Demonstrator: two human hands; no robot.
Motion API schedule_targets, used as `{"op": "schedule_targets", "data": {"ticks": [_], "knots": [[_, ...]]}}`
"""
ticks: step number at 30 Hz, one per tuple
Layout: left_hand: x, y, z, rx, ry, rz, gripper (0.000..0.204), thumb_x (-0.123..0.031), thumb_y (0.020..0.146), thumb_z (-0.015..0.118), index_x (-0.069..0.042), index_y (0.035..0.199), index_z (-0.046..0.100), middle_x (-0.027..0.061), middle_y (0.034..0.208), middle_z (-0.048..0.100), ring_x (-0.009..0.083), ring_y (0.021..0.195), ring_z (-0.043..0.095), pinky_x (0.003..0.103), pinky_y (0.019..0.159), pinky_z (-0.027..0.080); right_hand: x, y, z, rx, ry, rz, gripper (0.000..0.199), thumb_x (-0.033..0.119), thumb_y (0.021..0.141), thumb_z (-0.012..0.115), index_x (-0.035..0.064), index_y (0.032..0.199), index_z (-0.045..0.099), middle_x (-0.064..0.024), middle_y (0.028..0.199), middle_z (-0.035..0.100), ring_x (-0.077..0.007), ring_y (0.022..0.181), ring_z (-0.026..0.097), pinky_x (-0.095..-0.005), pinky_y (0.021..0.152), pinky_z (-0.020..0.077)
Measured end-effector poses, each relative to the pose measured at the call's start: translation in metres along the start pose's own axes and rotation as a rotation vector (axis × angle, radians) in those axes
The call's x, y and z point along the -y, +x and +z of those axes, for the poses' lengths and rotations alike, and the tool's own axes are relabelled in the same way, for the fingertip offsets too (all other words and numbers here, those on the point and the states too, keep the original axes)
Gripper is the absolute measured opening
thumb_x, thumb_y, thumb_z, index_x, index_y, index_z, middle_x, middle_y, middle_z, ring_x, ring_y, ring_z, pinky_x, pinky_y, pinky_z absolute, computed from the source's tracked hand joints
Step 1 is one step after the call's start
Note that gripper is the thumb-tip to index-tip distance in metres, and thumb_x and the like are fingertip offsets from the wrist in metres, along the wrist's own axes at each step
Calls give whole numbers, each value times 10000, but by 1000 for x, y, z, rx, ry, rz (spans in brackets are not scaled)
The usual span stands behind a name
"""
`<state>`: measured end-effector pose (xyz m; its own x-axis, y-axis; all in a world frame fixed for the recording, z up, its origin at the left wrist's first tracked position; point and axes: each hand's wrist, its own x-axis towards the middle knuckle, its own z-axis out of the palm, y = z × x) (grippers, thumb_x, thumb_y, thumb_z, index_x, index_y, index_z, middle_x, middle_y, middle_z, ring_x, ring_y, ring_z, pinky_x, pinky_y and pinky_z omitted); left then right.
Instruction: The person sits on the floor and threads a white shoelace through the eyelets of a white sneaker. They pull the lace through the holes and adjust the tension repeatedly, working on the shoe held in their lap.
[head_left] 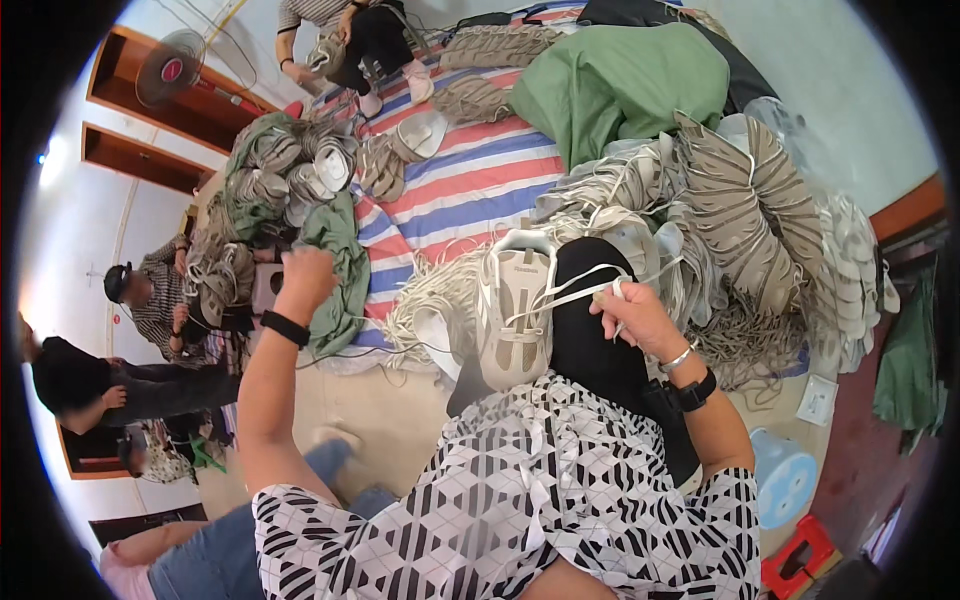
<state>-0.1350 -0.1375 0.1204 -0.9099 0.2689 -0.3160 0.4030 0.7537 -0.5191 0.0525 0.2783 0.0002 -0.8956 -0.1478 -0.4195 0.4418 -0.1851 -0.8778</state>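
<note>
A beige and white shoe upper (515, 310) rests on my lap, toe toward me, partly laced across its front. Pale shoelaces (582, 293) run from its eyelets to the right. My right hand (640, 318) is closed on the laces, thumb and fingers pinched together beside the dark-clothed knee. Raised well off to the left of the shoe upper, my left hand (310, 278) has its fingers curled in. Whatever it may hold is hidden behind the back of the hand.
Bundles of loose laces (430, 300) lie left of the shoe. Stacked shoe uppers (745, 210) pile up at right, below a green cloth (625, 85). A striped sheet (470, 190) covers the floor. Several people sit or stand left and far. A blue stool (783, 477) stands lower right.
</note>
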Motion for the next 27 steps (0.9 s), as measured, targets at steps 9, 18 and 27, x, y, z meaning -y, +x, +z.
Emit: {"op": "schedule_targets", "data": {"ticks": [9,18,27], "knots": [[-195,-28,13,-544,-1032,604,295,-46,749,641,-103,1038,623,77,759,543,265,795,550,388,753,436,2,14,50,4,-529,-295,168,191,871,605,42,917,669,-22,562,575,-65,439,505,-237,414,396],[-195,-23,25,-195,-1467,475,256,-31,714,662,-105,957,626,32,721,527,210,726,534,359,715,393,-8,20,64,-126,-1283,-569,197,190,831,643,54,973,639,-139,606,583,-300,550,595,-383,513,472],[-223,-32,22,-571,-723,661,105,-193,740,674,-150,829,636,10,767,533,207,799,543,361,688,403,16,24,68,141,-684,174,208,183,895,561,20,798,646,-39,533,583,-92,369,499,-247,322,377]]}}
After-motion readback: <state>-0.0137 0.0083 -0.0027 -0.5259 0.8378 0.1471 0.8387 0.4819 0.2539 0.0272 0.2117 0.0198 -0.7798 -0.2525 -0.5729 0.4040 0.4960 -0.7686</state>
